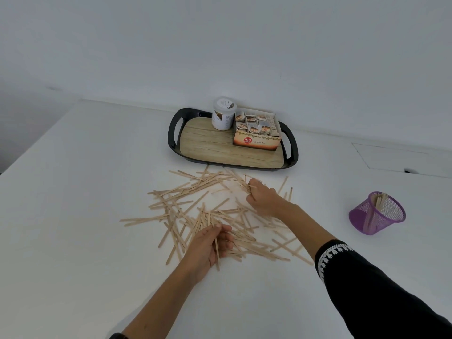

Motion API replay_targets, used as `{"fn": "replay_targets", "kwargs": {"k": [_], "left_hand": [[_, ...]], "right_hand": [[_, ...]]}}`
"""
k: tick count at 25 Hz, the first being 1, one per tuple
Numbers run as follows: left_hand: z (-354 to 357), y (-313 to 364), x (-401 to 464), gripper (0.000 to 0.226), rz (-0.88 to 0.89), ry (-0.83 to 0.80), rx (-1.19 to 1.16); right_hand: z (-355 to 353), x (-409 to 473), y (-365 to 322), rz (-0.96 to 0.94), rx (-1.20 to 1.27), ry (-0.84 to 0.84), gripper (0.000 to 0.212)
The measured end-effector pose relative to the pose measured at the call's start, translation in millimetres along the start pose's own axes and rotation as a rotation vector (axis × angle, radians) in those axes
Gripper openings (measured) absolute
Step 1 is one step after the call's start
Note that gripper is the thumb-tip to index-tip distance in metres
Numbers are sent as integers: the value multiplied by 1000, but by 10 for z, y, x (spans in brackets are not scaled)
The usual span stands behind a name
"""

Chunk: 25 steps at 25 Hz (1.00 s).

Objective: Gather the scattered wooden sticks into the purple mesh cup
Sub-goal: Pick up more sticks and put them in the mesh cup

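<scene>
— Which way do the wooden sticks (195, 211) lie?
— Every way, criss-crossed flat on the white table (73, 192) before the tray (220, 148). A few stand upright in the purple mesh cup (376, 214), off right.
— The hands?
— The left hand (210, 245) grips several sticks pointing away; the right hand (261, 199) curls round a bundle at the far edge.
— Hidden?
— The right fingertips, under sticks. White wall behind.

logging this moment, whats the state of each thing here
wooden sticks: mostly scattered on the table
purple mesh cup: upright, a few sticks inside
left hand: grips some sticks
right hand: grips some sticks
tea box: open, on tray
white tub: lidded
</scene>
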<state>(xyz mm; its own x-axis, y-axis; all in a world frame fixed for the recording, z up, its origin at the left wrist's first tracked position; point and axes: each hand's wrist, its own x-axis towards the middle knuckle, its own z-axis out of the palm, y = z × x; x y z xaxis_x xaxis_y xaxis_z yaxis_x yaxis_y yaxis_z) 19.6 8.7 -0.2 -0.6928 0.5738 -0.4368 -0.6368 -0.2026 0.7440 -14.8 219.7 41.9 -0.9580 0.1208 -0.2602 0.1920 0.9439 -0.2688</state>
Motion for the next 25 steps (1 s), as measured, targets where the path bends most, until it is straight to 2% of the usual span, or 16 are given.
{"fn": "replay_targets", "kwargs": {"k": [4, 7, 13, 16, 18, 20, 22, 25], "left_hand": [[-2, -15, 4, 30, 18, 4, -8], [4, -20, 6, 30, 21, 12, -7], [38, -22, -5, 30, 28, 34, -11], [34, -27, -6, 30, 29, 38, -15], [34, -29, -5, 30, 29, 38, -16], [36, -26, -7, 30, 30, 37, -15], [35, -21, -7, 30, 30, 34, -19], [24, -22, 2, 30, 21, 36, -21]], "right_hand": [[-122, 9, 41, -19, 337, 173, 16], [-231, -6, 35, 89, 658, 290, 13], [-266, 18, 78, 317, 1478, 358, 19], [-190, 36, 144, 367, 1826, 385, 17], [-138, 59, 182, 391, 1954, 365, 19], [-106, 91, 199, 424, 2014, 344, 32], [-79, 113, 197, 436, 2034, 326, 45], [-8, 109, 180, 433, 2042, 285, 52]]}}
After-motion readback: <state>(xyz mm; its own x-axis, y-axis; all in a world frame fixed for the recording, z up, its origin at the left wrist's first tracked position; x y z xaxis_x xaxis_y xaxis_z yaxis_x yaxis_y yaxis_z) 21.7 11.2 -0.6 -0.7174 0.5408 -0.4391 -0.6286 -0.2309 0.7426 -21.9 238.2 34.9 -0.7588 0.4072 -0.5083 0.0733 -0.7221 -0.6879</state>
